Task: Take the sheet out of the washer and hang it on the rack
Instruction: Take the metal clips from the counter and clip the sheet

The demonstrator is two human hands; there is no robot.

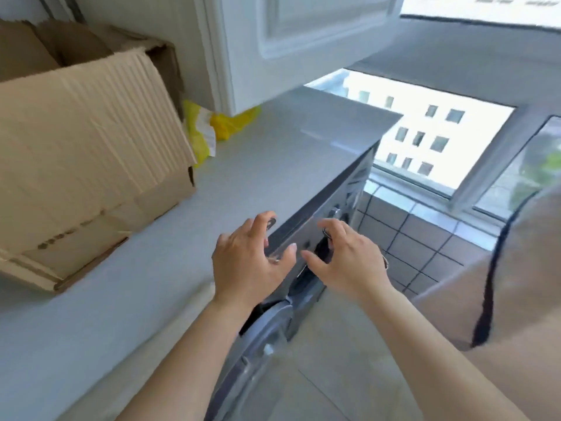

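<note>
A single wide-angle head camera looks forward and steeply down, tilted, along the countertop (pixel 249 177) and over the front edge of the washer (pixel 306 238) below it. It sits close, so both forearms fill the lower frame.

Bare forearms, beige garment (pixel 522 299) with dark trim.

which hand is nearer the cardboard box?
Left. The left hand hovers over the countertop edge, on the cardboard box side; the right hand is farther, before the washer front.
</note>
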